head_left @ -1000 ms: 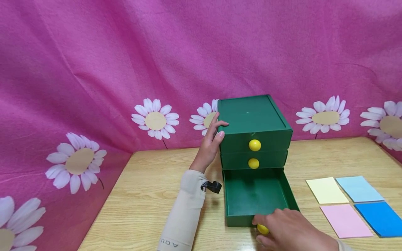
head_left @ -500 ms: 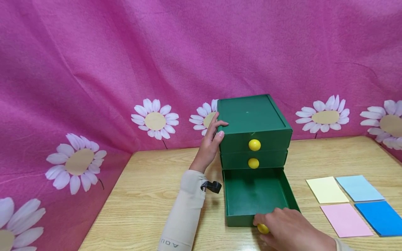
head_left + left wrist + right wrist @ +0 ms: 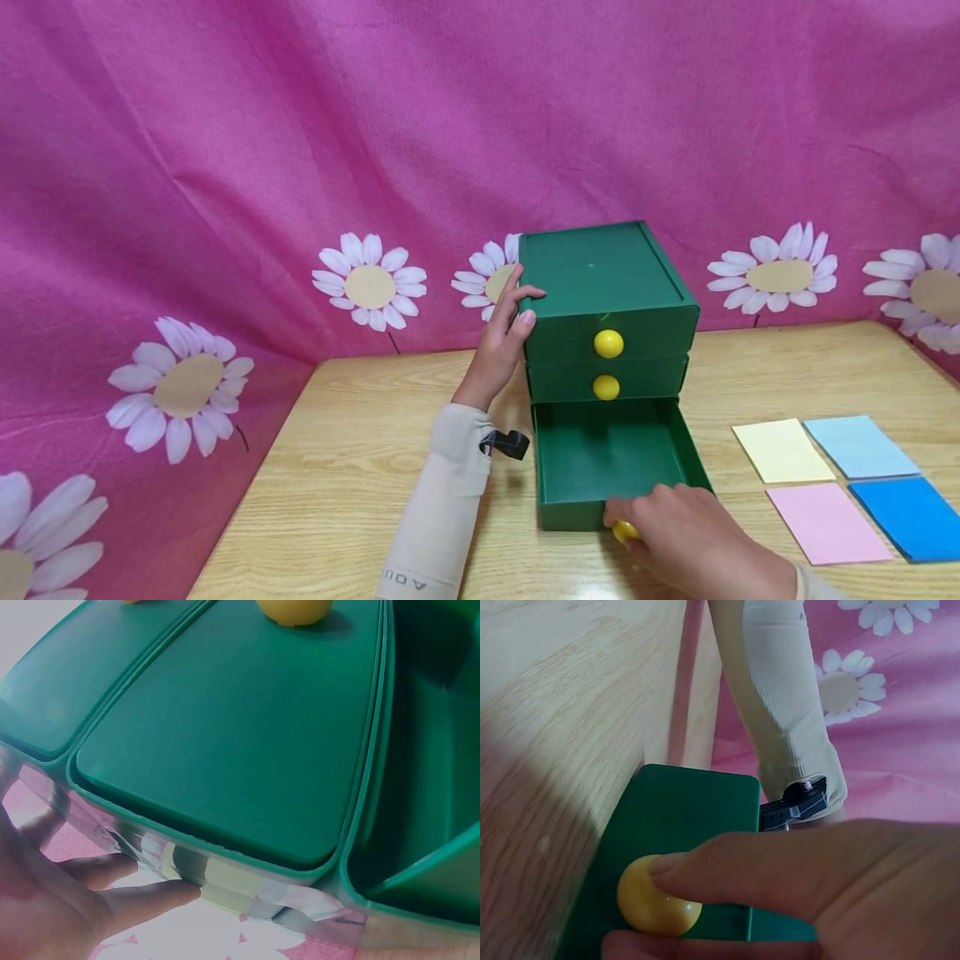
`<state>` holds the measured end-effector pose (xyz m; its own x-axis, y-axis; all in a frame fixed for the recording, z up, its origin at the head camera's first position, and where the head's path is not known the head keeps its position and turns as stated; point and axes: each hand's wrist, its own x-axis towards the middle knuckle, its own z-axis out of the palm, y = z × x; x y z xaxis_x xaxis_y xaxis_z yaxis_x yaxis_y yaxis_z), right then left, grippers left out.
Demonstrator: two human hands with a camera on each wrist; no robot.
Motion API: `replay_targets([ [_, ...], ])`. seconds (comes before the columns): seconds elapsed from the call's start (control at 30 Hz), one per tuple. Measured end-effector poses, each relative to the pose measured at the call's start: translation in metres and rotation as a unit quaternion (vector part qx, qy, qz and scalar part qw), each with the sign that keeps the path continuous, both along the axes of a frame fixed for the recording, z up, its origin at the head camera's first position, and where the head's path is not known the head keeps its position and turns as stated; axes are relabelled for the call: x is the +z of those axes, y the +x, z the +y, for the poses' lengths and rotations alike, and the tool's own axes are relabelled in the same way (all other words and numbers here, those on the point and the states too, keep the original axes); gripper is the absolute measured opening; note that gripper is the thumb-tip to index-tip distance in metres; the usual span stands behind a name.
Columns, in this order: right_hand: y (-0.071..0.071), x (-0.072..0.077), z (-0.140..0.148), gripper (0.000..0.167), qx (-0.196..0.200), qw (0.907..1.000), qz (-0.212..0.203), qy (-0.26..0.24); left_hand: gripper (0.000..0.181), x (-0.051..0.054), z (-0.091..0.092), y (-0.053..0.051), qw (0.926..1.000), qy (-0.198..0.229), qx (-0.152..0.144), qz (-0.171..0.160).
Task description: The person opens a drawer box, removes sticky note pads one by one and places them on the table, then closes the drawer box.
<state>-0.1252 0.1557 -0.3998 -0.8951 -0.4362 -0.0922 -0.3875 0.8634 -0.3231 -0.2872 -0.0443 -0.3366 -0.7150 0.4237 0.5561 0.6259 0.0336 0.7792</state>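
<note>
A green drawer cabinet (image 3: 600,271) stands on the table, its two upper drawers closed. The bottom drawer (image 3: 611,458) is pulled out and its bare inside shows. My right hand (image 3: 686,533) pinches the yellow knob (image 3: 649,904) on that drawer's front; the thumb lies against the knob in the right wrist view. Against the cabinet's left side rests my left hand (image 3: 493,354), with a fingertip on the top edge and the thumb at the front corner. In the left wrist view, the left hand's fingers (image 3: 154,900) lie loosely extended along the side.
Four-coloured paper pads lie right of the drawer: pale yellow (image 3: 783,450), light blue (image 3: 861,447), pink (image 3: 828,523) and blue (image 3: 911,518). A pink flowered cloth (image 3: 600,125) hangs behind the wooden table (image 3: 345,467).
The bottom drawer has slid slightly inward, and my right hand has moved forward with its knob. My left hand keeps its place on the cabinet.
</note>
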Motion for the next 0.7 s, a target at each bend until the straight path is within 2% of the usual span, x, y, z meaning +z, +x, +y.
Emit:
replay_targets([
  [0.17, -0.002, -0.001, 0.000, 0.013, -0.008, 0.9998, 0.019, 0.003, 0.039, -0.002, 0.000, -0.002, 1.0000, -0.001, -0.003, 0.000],
  [0.43, -0.006, -0.001, 0.000, 0.018, -0.037, 0.9991, 0.019, 0.008, 0.040, -0.024, 0.003, -0.029, 0.9999, 0.008, 0.009, 0.002],
  [0.7, -0.009, -0.003, -0.001, 0.019, -0.025, 0.9982, 0.055, 0.005, 0.041, -0.028, 0.003, -0.030, 0.9998, 0.010, 0.013, 0.007],
])
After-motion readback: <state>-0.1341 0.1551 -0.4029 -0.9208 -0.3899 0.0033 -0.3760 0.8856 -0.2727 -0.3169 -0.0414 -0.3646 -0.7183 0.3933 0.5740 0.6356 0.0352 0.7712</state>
